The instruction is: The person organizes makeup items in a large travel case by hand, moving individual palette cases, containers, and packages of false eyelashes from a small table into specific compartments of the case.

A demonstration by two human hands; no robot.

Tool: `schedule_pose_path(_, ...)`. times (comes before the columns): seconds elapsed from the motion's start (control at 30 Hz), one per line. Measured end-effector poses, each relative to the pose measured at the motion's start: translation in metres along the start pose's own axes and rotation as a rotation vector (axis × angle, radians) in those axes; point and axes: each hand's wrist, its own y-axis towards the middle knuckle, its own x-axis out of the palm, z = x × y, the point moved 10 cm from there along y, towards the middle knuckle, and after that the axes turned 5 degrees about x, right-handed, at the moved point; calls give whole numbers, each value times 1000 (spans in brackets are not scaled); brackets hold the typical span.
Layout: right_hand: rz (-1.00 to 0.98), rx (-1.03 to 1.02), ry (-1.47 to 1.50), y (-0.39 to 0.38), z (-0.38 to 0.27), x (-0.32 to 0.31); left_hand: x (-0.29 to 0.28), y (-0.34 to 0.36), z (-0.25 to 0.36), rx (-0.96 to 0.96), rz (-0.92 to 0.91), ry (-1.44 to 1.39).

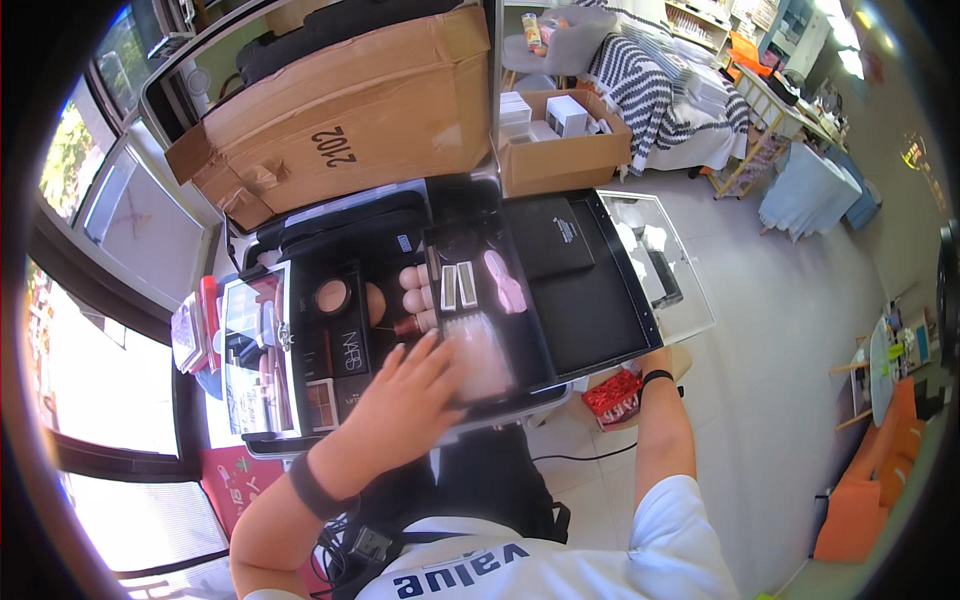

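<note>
My left hand (408, 390) is spread over the near side of an open black makeup case (470, 225), its fingertips beside a clear pack of pale pads (478, 355). Nothing shows in its grip. My right hand (656, 362) is at the near right corner of the case's black tray (600, 325), its fingers mostly hidden by the edge. In the case are pinkish egg-shaped sponges (414, 290), two small white-framed boxes (459, 287), a pink plastic item (505, 282), a round compact (333, 295) and a flat black box (545, 237).
Behind the case leans a large cardboard box (350, 110); another carton (565, 160) holds white boxes. Clear lids stick out at the left (258, 350) and right (690, 270). A red patterned bag (612, 397) is below the right corner. A black cable (585, 457) crosses the floor.
</note>
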Motion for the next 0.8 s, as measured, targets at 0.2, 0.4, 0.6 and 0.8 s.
schedule_pose_path(0.2, 80, -116, -135, 2, -11, -11, 49, 28, 6, 11, 26, 63)
schedule_pose_path(0.4, 374, 27, 36, -54, -14, -111, 68, 35, 6, 34, 22, 151)
schedule_pose_path(0.6, 550, -162, 353, -118, -43, -213, 66, 36, 8, 35, 55, 131)
schedule_pose_path(0.8, 329, -665, 283, -234, -246, -196, 65, 33, 8, 33, 78, 163)
